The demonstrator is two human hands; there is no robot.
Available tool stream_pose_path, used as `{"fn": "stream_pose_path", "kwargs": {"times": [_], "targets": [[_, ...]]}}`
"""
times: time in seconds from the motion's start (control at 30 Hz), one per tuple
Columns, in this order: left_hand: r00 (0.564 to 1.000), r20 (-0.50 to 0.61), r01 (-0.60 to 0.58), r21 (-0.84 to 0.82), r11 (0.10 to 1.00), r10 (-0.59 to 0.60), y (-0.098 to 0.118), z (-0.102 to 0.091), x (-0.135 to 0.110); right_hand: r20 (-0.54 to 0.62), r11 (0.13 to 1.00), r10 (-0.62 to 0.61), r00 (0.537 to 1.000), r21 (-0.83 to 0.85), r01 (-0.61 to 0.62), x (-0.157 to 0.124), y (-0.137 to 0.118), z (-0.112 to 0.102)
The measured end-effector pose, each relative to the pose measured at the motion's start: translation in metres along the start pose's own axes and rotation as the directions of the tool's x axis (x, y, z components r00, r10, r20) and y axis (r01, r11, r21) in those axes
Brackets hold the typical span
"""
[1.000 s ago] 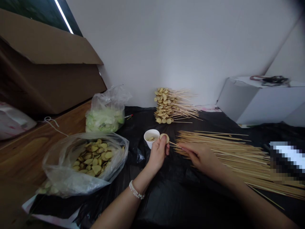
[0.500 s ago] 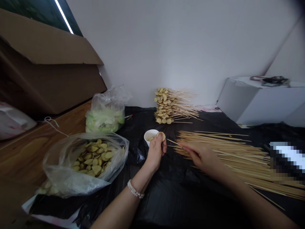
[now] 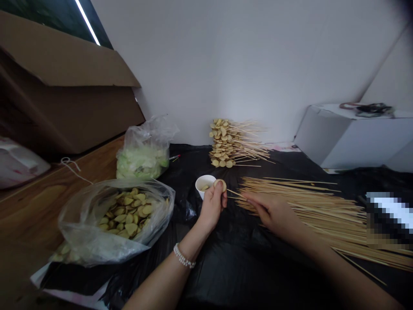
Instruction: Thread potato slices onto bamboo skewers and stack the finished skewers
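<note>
Between its fingertips my left hand (image 3: pixel 213 203) pinches a round potato slice (image 3: pixel 220 185), just beside a white paper cup (image 3: pixel 202 194) with some slices inside. My right hand (image 3: pixel 266 207) grips a thin wooden skewer (image 3: pixel 235 192), whose tip points left and meets or nearly meets the slice's edge. Beneath and beyond the right hand spreads a pile of loose skewers (image 3: pixel 322 211). At the back lies a stack of skewered slices (image 3: pixel 222 144), sticks pointing right. On the left an open plastic bag (image 3: pixel 77 228) holds many loose slices (image 3: pixel 129 215).
Behind the open bag stands another clear bag (image 3: pixel 142 159) with pale green contents. A cardboard box (image 3: pixel 71 107) is at the left, a white box (image 3: pixel 351 137) at the right. Black plastic sheeting (image 3: pixel 226 262) covers the work surface.
The slice in my left hand has shifted slightly right and turned toward the skewer. The gap between skewer tip and slice has closed. My right hand has hardly moved.
</note>
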State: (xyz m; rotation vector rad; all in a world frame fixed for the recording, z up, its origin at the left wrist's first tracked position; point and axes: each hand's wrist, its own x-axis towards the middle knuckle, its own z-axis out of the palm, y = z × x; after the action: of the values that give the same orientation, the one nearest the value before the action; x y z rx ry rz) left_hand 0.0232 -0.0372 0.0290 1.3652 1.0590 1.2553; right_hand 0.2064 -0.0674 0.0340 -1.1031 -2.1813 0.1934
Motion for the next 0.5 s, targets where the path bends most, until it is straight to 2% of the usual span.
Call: {"fn": "stream_pose_path", "kwargs": {"times": [0.1, 0.5], "targets": [[1.000, 0.019, -0.015, 0.057, 0.998, 0.014, -0.0021, 0.0027, -0.0015, 0.014, 1.000, 0.015, 1.000, -0.007, -0.015, -0.0007, -0.0011, 0.0027], [1.000, 0.031, -0.007, 0.077, 0.997, 0.005, -0.0066, 0.0065, -0.0033, 0.069, 0.993, 0.060, 0.996, -0.104, -0.052, -0.0014, -0.0081, 0.0017]]}}
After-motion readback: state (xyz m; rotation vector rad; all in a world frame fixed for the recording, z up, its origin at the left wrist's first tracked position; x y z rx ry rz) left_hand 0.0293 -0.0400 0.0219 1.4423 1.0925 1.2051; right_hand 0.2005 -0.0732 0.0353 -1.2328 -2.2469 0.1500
